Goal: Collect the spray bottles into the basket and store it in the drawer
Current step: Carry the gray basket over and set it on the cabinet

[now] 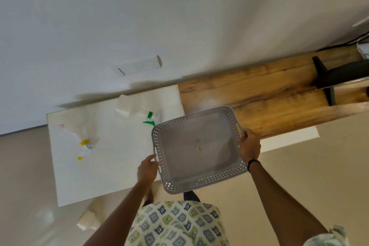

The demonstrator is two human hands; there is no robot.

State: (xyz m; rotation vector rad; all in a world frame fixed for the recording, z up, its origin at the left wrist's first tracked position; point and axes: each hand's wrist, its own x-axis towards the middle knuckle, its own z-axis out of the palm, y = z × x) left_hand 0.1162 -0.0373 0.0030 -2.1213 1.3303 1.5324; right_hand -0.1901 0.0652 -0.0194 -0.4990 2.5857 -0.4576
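Collecting is not yet begun, I judge: I am holding the empty grey basket [197, 150] by its handles, left hand [147, 170] and right hand [249, 146] each curled shut around one. Beyond my left hand, two spray bottles, green-triggered [137, 111] and yellow-capped [83, 138], are lying on the white worktop [111, 156]. No drawer is showing.

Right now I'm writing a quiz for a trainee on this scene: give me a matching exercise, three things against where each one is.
Things:
1. grey basket
2. yellow-capped spray bottle
3. green-trigger spray bottle

Places:
A. lying on the white table, near its left end
B. held by both hands
C. lying on the white table, just left of the basket's far corner

Pairs: 1-B, 2-A, 3-C. The left hand and right hand grip the basket's two ends.
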